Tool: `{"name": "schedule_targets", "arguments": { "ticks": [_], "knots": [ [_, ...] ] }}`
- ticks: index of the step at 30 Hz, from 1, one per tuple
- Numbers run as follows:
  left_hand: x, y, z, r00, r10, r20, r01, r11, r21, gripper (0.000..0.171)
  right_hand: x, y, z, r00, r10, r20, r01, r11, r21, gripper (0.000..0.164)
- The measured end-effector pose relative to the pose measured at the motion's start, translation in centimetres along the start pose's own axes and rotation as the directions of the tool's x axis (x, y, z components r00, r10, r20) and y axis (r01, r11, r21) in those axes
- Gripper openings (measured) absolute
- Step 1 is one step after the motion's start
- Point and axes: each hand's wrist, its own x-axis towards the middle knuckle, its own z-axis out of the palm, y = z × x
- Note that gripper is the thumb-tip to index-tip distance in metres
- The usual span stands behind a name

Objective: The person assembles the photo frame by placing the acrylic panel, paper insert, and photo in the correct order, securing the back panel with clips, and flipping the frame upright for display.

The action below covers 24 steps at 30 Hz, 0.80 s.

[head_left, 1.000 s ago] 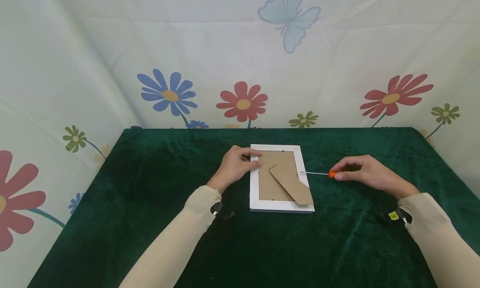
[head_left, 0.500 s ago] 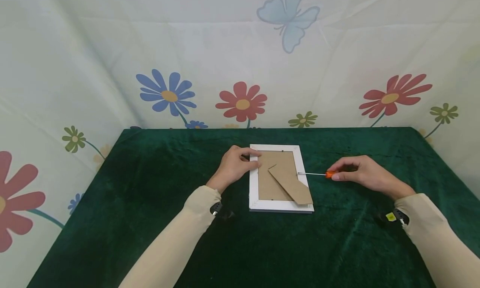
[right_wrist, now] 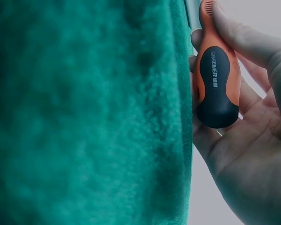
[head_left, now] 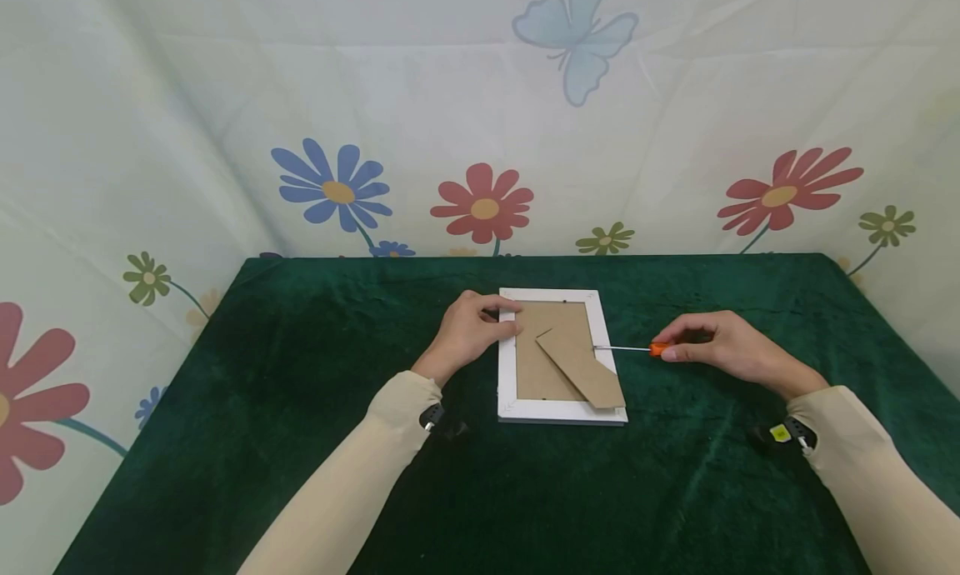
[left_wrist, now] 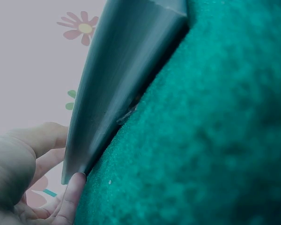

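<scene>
A white picture frame [head_left: 508, 375] lies face down with its brown backing board [head_left: 536, 367] up. Its slanting brown stand leg [head_left: 581, 373] reaches over the lower right border. My left hand [head_left: 467, 332] grips the frame's left edge, thumb and index finger over the border; in the left wrist view another fingertip [left_wrist: 76, 183] presses low against its side. My right hand [head_left: 723, 346] pinches a screwdriver by its orange and black handle [right_wrist: 218, 79]. The screwdriver's thin shaft [head_left: 628, 348] crosses the right border, its tip at a small dark tab by the board's edge.
A dark green velvet cloth [head_left: 337, 350] covers the table. Behind it hangs a pale curtain [head_left: 450, 83] printed with flowers and a butterfly. Small dark tabs also show at the backing board's top and bottom edges.
My right hand has shifted slightly left with the screwdriver, bringing its tip from the frame's right border to the backing board's edge. My left hand and the frame stay in place.
</scene>
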Motion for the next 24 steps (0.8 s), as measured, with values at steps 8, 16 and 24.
{"name": "schedule_targets", "arguments": {
  "ticks": [8,16,24],
  "knots": [
    [-0.03,0.02,-0.02,1.0,0.007,0.001,-0.007,1.0,-0.005,0.035,0.18,0.07,0.09,1.0,-0.001,-0.005,0.001,1.0,-0.005,0.021],
    [-0.07,0.07,-0.12,1.0,0.017,0.006,-0.017,1.0,-0.006,0.035,0.25,-0.05,0.06,1.0,-0.003,-0.004,0.003,1.0,-0.008,0.022],
    [-0.13,0.24,-0.07,1.0,0.004,0.004,-0.004,1.0,0.006,0.036,0.26,-0.17,0.06,1.0,-0.02,-0.008,0.02,0.999,-0.026,0.023]
  ]
}}
